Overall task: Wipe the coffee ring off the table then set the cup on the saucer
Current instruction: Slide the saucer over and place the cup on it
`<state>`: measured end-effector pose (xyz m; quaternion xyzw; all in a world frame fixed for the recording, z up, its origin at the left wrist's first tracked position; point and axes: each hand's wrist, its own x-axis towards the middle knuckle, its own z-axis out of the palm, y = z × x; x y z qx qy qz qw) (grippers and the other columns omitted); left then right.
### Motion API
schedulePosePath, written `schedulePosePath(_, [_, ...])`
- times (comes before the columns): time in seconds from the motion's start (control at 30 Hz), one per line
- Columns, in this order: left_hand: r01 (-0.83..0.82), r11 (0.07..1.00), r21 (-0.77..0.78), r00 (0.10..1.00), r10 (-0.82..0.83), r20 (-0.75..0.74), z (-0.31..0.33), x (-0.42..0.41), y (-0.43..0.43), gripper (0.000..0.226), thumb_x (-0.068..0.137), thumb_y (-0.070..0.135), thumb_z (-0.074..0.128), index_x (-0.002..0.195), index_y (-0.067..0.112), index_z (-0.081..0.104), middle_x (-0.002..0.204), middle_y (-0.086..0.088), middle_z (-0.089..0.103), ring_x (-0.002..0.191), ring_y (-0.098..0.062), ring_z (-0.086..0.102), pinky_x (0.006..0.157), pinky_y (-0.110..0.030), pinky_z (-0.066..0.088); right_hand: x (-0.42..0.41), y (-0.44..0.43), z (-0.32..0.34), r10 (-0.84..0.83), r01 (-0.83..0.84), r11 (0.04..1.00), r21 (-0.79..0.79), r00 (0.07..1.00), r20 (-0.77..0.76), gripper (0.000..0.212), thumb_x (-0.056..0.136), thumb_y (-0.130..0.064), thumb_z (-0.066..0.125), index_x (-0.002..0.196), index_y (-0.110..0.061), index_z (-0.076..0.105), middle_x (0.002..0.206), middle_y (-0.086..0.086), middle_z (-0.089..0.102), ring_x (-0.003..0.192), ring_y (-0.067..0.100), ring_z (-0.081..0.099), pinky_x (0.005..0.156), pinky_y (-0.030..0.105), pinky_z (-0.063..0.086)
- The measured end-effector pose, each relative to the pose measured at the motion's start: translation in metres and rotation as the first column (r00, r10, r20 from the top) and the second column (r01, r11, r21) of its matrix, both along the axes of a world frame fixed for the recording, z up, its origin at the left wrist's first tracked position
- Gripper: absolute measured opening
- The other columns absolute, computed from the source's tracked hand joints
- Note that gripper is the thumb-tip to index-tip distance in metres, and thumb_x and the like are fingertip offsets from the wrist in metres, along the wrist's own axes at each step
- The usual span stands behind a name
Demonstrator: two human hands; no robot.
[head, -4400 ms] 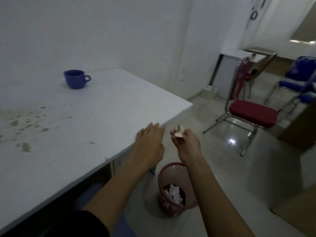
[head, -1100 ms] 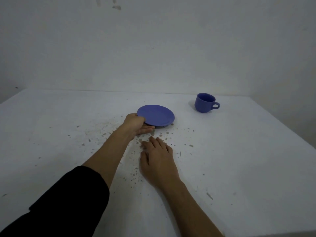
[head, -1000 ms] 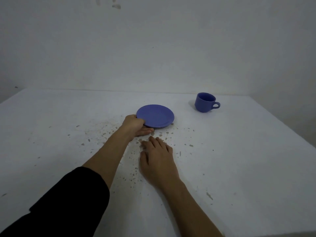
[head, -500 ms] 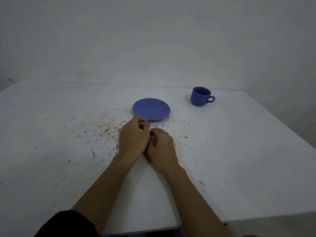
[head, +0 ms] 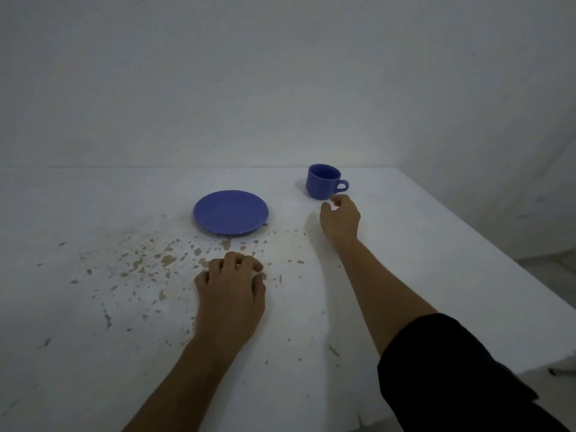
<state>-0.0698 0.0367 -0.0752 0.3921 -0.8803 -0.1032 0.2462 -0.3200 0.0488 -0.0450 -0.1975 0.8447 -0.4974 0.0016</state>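
Observation:
A blue cup (head: 322,181) stands upright at the back right of the white table (head: 436,260), its handle pointing right. A blue saucer (head: 230,212) lies flat to the cup's left, with nothing on it. My right hand (head: 339,216) is stretched out just in front of the cup, fingers apart and curved near the handle, holding nothing. My left hand (head: 230,288) rests on the table in front of the saucer with its fingers curled under. Brown coffee flecks (head: 149,263) are scattered across the table left of and around my left hand.
A bare white wall rises straight behind the table. The table's right edge (head: 511,260) drops off to the floor at the far right. Its front right corner sits near my dark right sleeve (head: 452,378).
My left hand let go of the saucer and drew back onto the table. My right hand left its place beside the left one and reached forward and right to the cup.

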Motion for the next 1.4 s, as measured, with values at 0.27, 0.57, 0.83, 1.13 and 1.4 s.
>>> schedulePosePath(0.27, [-0.077, 0.997, -0.023, 0.995, 0.079, 0.061, -0.005, -0.009, -0.006, 0.023, 0.092, 0.040, 0.037, 0.106, 0.031, 0.054, 0.106, 0.005, 0.052, 0.090, -0.010, 0.034, 0.081, -0.029, 0.027, -0.055, -0.024, 0.007, -0.053, 0.113, 0.968, -0.222, 0.964, 0.259, 0.042, 0.100, -0.032, 0.042, 0.140, -0.019, 0.038, 0.131, 0.003, 0.051, 0.087, 0.015, 0.063, 0.069, 0.029, 0.059])
schedulePosePath(0.57, [-0.077, 0.996, -0.050, 0.997, 0.078, 0.019, -0.006, -0.008, -0.004, 0.020, 0.091, 0.038, 0.041, 0.101, 0.030, 0.055, 0.102, 0.006, 0.053, 0.087, -0.010, 0.033, 0.078, -0.029, 0.029, -0.067, -0.023, 0.004, 0.015, 0.076, 0.961, -0.267, 0.947, 0.322, 0.010, 0.100, -0.026, 0.045, 0.105, -0.018, 0.048, 0.112, 0.008, 0.063, 0.097, 0.025, 0.067, 0.085, 0.033, 0.057])
schedulePosePath(0.83, [-0.050, 0.997, -0.054, 0.998, 0.049, -0.028, -0.004, -0.005, -0.003, 0.012, 0.089, 0.038, 0.043, 0.094, 0.032, 0.051, 0.098, 0.006, 0.052, 0.086, -0.013, 0.042, 0.077, -0.031, 0.035, -0.043, -0.001, 0.007, 0.030, 0.044, 0.956, -0.290, 0.969, 0.246, 0.017, 0.100, -0.020, 0.047, 0.110, -0.010, 0.055, 0.113, 0.010, 0.064, 0.097, 0.022, 0.065, 0.088, 0.033, 0.056])
schedulePosePath(1.13, [0.055, 0.997, 0.059, 0.998, -0.056, 0.013, 0.006, 0.006, -0.003, 0.027, 0.094, 0.044, 0.038, 0.113, 0.031, 0.053, 0.120, 0.005, 0.052, 0.108, -0.016, 0.045, 0.093, -0.035, 0.036, 0.037, -0.010, 0.013, 0.309, -0.221, 0.902, -0.370, 0.931, 0.196, 0.015, 0.099, -0.017, 0.048, 0.109, -0.011, 0.057, 0.103, 0.003, 0.068, 0.088, 0.014, 0.070, 0.069, 0.019, 0.057])
schedulePosePath(1.4, [0.157, 0.984, 0.078, 0.986, -0.153, -0.061, 0.000, 0.050, -0.016, 0.030, 0.094, 0.041, 0.044, 0.119, 0.029, 0.054, 0.125, 0.008, 0.052, 0.114, -0.010, 0.045, 0.099, -0.028, 0.036, 0.081, -0.050, 0.013, 0.416, -0.375, 0.890, -0.260, 0.900, 0.127, 0.013, 0.098, -0.014, 0.049, 0.108, -0.014, 0.057, 0.104, 0.002, 0.068, 0.092, 0.016, 0.069, 0.080, 0.029, 0.059])
